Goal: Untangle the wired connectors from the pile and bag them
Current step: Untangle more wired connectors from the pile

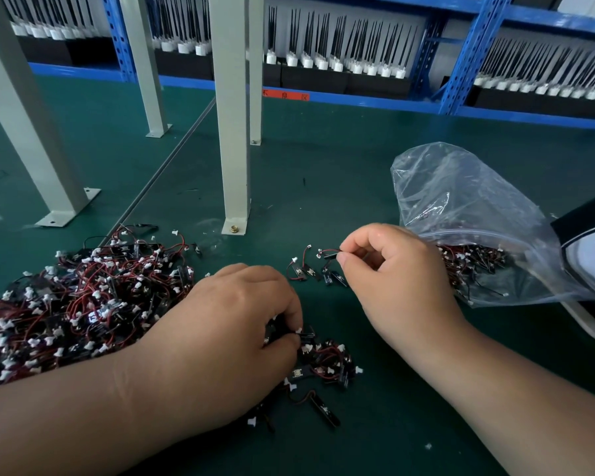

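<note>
The hands are both closed on small parts. The left hand (pixel 241 314) pinches a black piece at the edge of a small clump, and the right hand (pixel 389 269) holds one wired connector (pixel 328 253) between thumb and fingertips, lifted just above the desk (pixel 323 166).

The main pile (pixel 83 304) lies to the left of the left hand and touches the forearm. The clear plastic bag (pixel 468 214) lies just right of the right hand, its mouth towards it, with connectors already inside. The small clump (pixel 327 362) sits under and beside the left fingertips. A few freed pieces (pixel 310 273) lie between the hands.

Each connector looks very light: a stiff black strip, thin limp red and black wires, and a tiny white plug. The wires probably snag on neighbours, so the strip seems the safer hold. Easing the loops apart should work better than tugging on the leads.
</note>
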### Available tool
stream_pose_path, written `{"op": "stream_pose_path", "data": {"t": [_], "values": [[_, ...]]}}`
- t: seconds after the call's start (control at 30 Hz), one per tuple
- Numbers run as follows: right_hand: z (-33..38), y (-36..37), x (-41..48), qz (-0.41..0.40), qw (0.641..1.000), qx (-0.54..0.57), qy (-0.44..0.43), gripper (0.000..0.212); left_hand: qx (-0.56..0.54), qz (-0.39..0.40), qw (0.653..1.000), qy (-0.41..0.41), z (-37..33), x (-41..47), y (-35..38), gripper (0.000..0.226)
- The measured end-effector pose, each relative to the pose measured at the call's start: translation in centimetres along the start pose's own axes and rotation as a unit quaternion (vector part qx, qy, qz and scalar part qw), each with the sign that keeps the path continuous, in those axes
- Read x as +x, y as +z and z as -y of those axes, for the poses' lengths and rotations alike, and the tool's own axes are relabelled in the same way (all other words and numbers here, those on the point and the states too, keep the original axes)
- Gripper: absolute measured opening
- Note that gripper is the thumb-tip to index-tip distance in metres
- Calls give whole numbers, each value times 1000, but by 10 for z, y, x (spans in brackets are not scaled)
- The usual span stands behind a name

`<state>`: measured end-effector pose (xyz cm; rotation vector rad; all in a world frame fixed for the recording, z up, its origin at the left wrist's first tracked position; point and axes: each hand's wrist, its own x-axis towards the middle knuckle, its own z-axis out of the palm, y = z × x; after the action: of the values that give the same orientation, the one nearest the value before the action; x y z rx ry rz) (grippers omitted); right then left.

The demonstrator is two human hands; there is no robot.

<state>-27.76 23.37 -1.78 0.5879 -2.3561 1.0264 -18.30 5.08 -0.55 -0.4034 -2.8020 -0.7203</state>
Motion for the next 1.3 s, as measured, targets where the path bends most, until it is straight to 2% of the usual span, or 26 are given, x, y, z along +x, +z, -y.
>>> {"op": "stream_pose_path", "data": {"t": [0.33, 0.5, 0.7, 0.83, 1.03, 1.3], "values": [[2, 0, -3, 53, 998, -27, 9, 18, -14, -12, 1000, -1, 0, 1, 0, 7], [3, -2, -3, 55, 998, 13, 14, 35, -22, -19, 1000, -10, 0, 0, 0, 8], [1, -1, -3, 64, 998, 13, 23, 39, -26, -21, 999, -21, 0, -1, -1, 7], [0, -1, -3, 75, 997, 6, 34, 39, -25, -13, 999, -23, -1, -1, -2, 19], [-1, 1, -3, 108, 993, -2, 57, 37, 12, 33, 999, 16, -5, -3, -5, 54], [3, -1, -4, 138, 990, 9, 15, 42, 22, 34, 999, 27, -5, -4, -5, 59]]}}
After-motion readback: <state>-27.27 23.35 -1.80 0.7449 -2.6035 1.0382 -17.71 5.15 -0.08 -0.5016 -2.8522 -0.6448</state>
